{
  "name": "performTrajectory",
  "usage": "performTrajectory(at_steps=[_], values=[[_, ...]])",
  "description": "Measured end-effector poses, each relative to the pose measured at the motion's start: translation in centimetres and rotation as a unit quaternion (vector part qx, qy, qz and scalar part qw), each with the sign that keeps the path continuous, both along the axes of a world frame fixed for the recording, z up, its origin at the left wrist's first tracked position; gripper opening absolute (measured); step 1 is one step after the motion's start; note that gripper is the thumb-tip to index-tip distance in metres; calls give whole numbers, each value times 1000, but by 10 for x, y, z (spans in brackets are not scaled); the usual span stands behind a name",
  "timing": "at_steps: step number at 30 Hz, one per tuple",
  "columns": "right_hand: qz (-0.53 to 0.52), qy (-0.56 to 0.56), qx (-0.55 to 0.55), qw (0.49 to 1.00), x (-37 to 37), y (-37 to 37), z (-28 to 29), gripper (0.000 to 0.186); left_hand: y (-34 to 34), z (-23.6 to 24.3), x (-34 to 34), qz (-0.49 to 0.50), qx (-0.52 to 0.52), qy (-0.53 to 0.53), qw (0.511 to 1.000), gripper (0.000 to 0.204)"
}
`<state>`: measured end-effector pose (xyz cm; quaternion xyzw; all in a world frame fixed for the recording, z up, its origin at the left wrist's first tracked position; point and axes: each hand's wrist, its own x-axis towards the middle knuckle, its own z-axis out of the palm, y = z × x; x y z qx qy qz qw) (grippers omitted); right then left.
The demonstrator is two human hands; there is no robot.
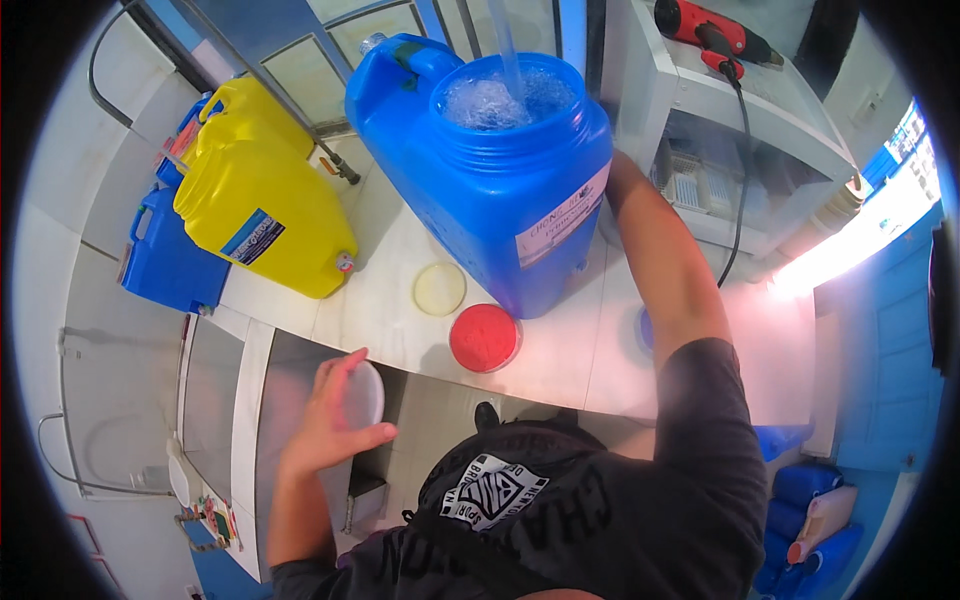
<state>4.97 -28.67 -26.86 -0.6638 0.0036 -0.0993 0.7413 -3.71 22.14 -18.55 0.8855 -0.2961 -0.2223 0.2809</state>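
Observation:
A large blue water container (pixel 480 200) stands on the white counter (pixel 390 310), a stream of water (pixel 507 50) falling into its wide open mouth. The water inside is bubbling near the rim. My right forearm (pixel 670 260) reaches round the container's right side; the hand and its fingers are hidden behind it. In front of the container lie a red round lid (pixel 485 338) and a pale yellowish disc (pixel 440 289). My left hand (pixel 335 420) is raised before the counter's edge, fingers apart. Partly behind it shows a white round thing (pixel 368 393); I cannot tell whether they touch.
Left on the counter are yellow containers (pixel 270 210) and a blue one (pixel 175 250). A thin metal pipe (pixel 270 90) crosses there. At right, a red heat gun (pixel 710 28) tops a white cabinet (pixel 770 110), its cord (pixel 745 170) hanging down. Blue containers (pixel 810 510) are stacked lower right.

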Motion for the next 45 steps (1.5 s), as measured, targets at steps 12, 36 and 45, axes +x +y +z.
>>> performTrajectory(at_steps=[12, 36, 45], values=[[-37, 111, -157, 981, -3, -2, -32, 35, -34, 134, 15, -122, -59, -199, 971, 98], [-447, 104, -727, 511, -220, -44, 192, 47, -261, 169, 70, -251, 24, -241, 937, 76], [-230, 441, -581, 645, -256, 79, -63, 101, -267, 160, 31, -230, -2, -261, 938, 68]])
